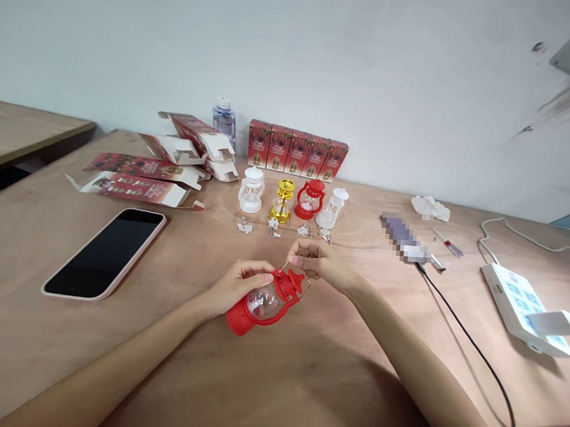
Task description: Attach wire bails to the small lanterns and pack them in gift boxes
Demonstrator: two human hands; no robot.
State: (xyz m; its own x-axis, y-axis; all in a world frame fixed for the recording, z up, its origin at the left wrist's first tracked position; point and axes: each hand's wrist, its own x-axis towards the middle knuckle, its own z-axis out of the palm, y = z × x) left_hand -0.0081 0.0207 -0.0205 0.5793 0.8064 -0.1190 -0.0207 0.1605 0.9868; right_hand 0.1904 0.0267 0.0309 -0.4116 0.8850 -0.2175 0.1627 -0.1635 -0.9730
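My left hand (242, 285) is closed around the clear body of a small red lantern (266, 302), which leans with its top toward the upper right. At the lantern's top, my right hand (317, 262) pinches a thin wire handle (284, 266). One end of the wire is by the near-left side of the red cap; the other end shows at the cap's right. Whether both ends are hooked in, I cannot tell. Behind my hands stand a white lantern (251, 191), a gold lantern (282, 200), another red lantern (309, 199) and a second white lantern (332, 208).
Wire handles and small tags (274, 226) lie before the standing lanterns. Several red boxes (291, 151) line the wall, near a water bottle (224, 121). Opened cartons (142, 179) and a phone (106, 254) are left; a power strip (521, 305), cable and crumpled tissue (430, 207) right.
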